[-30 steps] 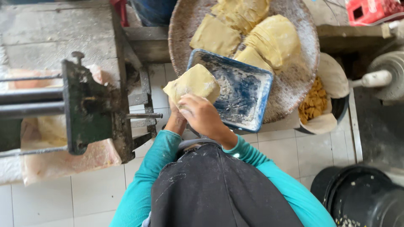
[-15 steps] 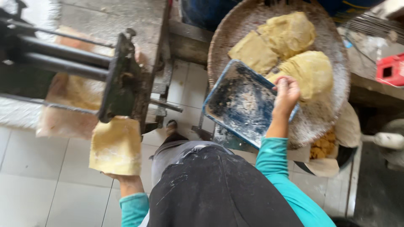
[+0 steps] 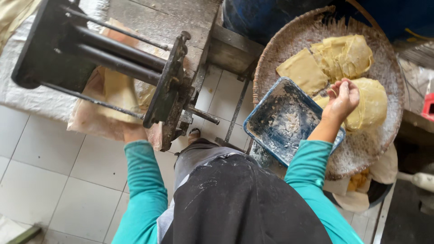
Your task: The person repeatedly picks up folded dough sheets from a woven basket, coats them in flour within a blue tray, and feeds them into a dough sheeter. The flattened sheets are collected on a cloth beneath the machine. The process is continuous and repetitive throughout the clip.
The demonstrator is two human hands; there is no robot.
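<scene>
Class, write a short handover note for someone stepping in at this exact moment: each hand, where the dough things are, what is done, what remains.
Left hand: hidden behind the black press; a dough sheet lies under it, grip not visible.
Right hand: open, empty, above the woven tray, next to the folded dough pieces.
Floured blue tray: holds only flour.
Done: one sheet at the press.
Left: the folded pieces on the woven tray.

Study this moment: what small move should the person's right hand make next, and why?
Probably lower the right hand onto the folded dough sheet just beyond it on the woven tray: its fingers are open and empty above the floured blue tray.
</scene>
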